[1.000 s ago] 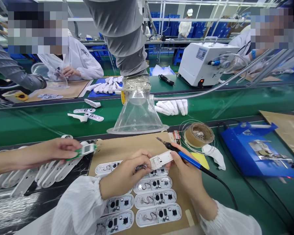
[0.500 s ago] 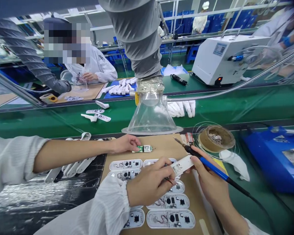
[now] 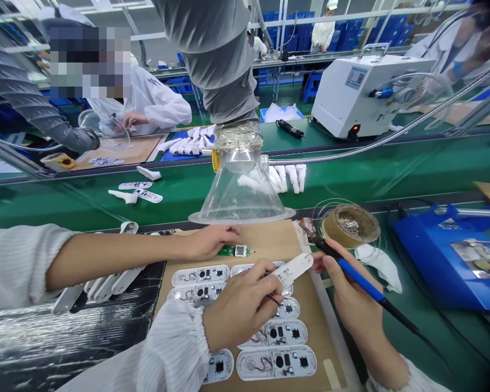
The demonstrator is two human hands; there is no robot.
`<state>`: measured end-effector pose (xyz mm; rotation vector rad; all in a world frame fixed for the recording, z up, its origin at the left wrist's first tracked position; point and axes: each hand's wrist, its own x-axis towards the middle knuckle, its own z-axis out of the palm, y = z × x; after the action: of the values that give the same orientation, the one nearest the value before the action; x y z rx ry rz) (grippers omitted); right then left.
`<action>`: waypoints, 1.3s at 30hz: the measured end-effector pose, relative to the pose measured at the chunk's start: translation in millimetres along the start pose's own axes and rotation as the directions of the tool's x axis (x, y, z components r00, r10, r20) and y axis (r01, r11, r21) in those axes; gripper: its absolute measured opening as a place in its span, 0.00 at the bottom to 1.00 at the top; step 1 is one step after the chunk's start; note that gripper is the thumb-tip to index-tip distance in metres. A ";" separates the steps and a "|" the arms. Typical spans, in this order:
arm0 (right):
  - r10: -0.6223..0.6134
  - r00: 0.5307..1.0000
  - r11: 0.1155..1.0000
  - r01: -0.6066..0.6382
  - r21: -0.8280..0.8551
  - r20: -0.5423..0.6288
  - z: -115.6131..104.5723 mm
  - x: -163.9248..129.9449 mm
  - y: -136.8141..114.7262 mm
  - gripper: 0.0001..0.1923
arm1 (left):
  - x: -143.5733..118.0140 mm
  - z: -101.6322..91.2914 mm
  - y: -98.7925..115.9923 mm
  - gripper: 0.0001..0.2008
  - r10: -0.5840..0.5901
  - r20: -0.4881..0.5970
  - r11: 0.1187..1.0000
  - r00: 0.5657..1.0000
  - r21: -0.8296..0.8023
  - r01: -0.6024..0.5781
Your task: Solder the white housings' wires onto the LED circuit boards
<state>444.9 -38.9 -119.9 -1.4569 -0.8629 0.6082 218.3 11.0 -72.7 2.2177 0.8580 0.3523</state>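
Observation:
My left hand (image 3: 245, 302) grips a white plastic shell (image 3: 292, 270) above the rows of parts, and a dark wire shows under its fingers. In my right hand (image 3: 353, 296) is a soldering iron (image 3: 357, 276) with a blue handle, its tip pointing up and left. The right fingertips are close to the shell's far end; I cannot tell if they touch it. Another person's hand (image 3: 212, 241) reaches in from the left, beside a small green circuit board (image 3: 234, 250). Several white shells with electronics (image 3: 276, 363) lie in rows on the brown board (image 3: 265, 234).
A clear fume hood (image 3: 243, 196) hangs over the back of the board. To the right are a solder wire spool (image 3: 349, 224), a white curved piece (image 3: 379, 267) and a blue box (image 3: 453, 261). More white shells (image 3: 116, 277) lie left. Across the bench sits a co-worker (image 3: 134, 98).
My view has shifted, so most things appear further left. My right fingers have drawn back from the shell's end. The other person's fingers have lifted off the circuit board.

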 end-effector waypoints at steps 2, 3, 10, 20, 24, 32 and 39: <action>-0.046 0.999 0.999 0.046 0.019 -0.005 0.1 -0.7 0.7 0.22 | 0.3 0.4 0.2 0.05 -0.014 -0.006 1.000 1.000 -0.006 0.014; -0.067 0.998 0.998 0.067 0.021 -0.003 0.1 -0.7 1.4 0.21 | 0.3 0.8 0.5 0.06 -0.021 -0.010 1.000 1.000 -0.007 0.021; -0.099 0.995 0.995 0.100 -0.019 0.026 -2.5 0.7 10.1 0.21 | 0.5 6.4 1.9 0.07 -0.036 0.000 0.999 0.999 -0.018 0.036; -0.043 0.999 0.996 0.042 0.081 0.014 -1.3 -2.8 5.3 0.21 | -2.7 -0.5 -2.4 0.08 -0.007 -0.023 1.000 1.000 -0.019 0.006; -0.032 0.999 0.996 0.032 0.078 0.002 -0.4 -5.2 2.7 0.21 | -6.7 -14.8 -13.7 0.08 -0.058 -0.086 0.998 0.995 0.007 0.059; -0.010 1.000 0.999 0.010 0.040 -0.002 -1.6 -7.8 -0.2 0.22 | -23.1 -56.7 -45.3 0.08 -0.194 -0.234 0.956 0.953 0.173 0.237; 0.057 0.998 0.998 -0.059 -0.036 -0.032 -3.4 -9.4 3.7 0.26 | -85.1 -105.5 -84.7 0.11 -0.289 -0.400 0.801 0.870 0.397 0.448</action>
<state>442.8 -48.3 -124.4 -1.5254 -0.8135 0.6139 64.9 53.6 -58.5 2.3844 1.6957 0.3370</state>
